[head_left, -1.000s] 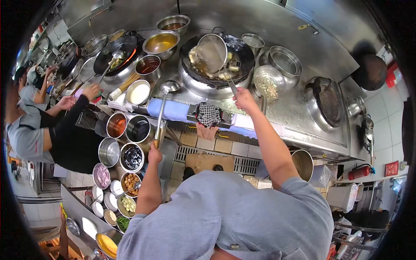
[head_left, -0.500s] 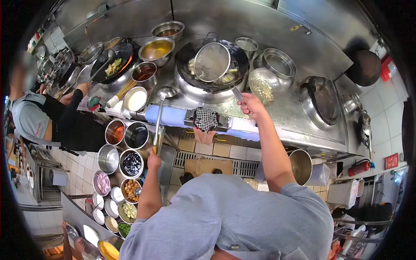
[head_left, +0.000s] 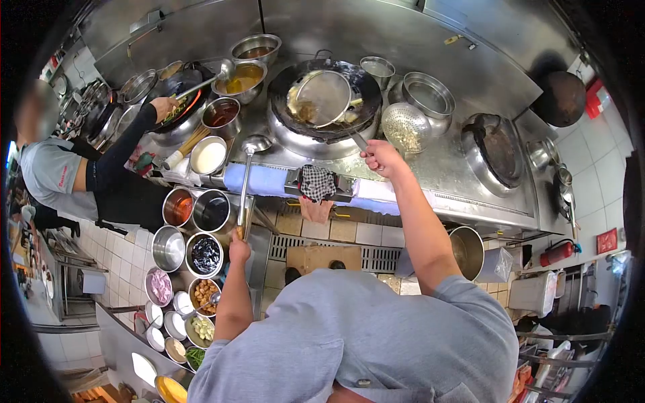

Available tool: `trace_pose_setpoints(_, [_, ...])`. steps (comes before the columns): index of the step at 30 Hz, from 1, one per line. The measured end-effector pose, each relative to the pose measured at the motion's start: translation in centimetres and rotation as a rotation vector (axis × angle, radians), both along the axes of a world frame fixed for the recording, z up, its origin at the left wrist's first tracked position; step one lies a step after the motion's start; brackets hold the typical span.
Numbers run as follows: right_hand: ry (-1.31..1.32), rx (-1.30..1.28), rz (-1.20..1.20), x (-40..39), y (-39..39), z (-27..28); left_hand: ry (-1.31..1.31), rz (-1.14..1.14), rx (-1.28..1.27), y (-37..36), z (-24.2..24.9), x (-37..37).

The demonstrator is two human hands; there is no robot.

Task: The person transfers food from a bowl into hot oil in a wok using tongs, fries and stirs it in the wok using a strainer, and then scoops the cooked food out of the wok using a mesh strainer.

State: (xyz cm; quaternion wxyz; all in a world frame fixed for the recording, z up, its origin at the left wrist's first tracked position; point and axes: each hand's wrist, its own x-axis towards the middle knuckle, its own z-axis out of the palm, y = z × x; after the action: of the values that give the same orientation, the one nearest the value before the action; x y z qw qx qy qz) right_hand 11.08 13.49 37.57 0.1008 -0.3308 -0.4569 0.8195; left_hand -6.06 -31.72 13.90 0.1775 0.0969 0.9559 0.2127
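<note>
My right hand [head_left: 380, 157] grips the handle of a round mesh strainer [head_left: 320, 99] held over the big black wok [head_left: 322, 101], which holds oil and pieces of food. My left hand [head_left: 238, 247] holds the long handle of a steel ladle [head_left: 256, 144], whose bowl rests on the stove counter in front of the wok. A checked cloth [head_left: 316, 182] hangs at the counter's front edge between my hands.
A co-worker in a grey shirt stands at left, a hand [head_left: 163, 107] holding a ladle over a second wok [head_left: 180, 94]. Sauce and ingredient bowls [head_left: 205, 253] crowd the left. A perforated skimmer [head_left: 406, 127], steel pots [head_left: 429, 95] and an empty burner [head_left: 498, 149] lie to the right.
The strainer has tilted and lowered slightly over the wok with my right hand. The co-worker's arm has reached up to the left wok and lifted a ladle toward the sauce bowl.
</note>
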Motion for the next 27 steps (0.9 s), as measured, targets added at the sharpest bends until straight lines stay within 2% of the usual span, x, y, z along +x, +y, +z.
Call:
trace_pose_setpoints(3, [0.013,-0.072,-0.065,0.7,-0.1,1.3,0.011,-0.008,0.004,0.1,0.6,0.3])
trace_pose_setpoints(6, [0.009,0.004,0.025,2.2,-0.2,2.5,0.014,-0.013,0.004,0.2,0.9,0.4])
trace_pose_setpoints(10, [0.020,0.066,0.017,3.7,0.6,2.6,0.017,-0.023,0.008,-0.2,-0.1,0.1])
trace_pose_setpoints(13, [-0.088,0.353,-0.081,4.8,0.4,2.4,-0.011,-0.018,-0.015,-0.1,0.2,0.0])
trace_pose_setpoints(16, [-0.136,0.461,-0.056,6.3,0.4,3.8,-0.033,-0.018,-0.018,-0.1,0.0,-0.1])
trace_pose_setpoints(19, [-0.013,0.334,0.008,7.3,2.4,3.0,-0.039,-0.019,-0.019,-0.3,-0.4,-0.5])
trace_pose_setpoints(22, [0.045,0.298,-0.126,8.1,3.4,2.5,-0.048,-0.012,-0.017,-0.1,-0.3,-0.2])
trace_pose_setpoints(25, [0.023,0.463,-0.322,10.3,5.0,1.7,-0.047,-0.012,-0.012,0.1,0.0,-0.3])
trace_pose_setpoints(27, [-0.288,1.095,-0.474,11.1,6.3,-1.0,-0.043,-0.008,-0.022,0.0,-0.1,-0.2])
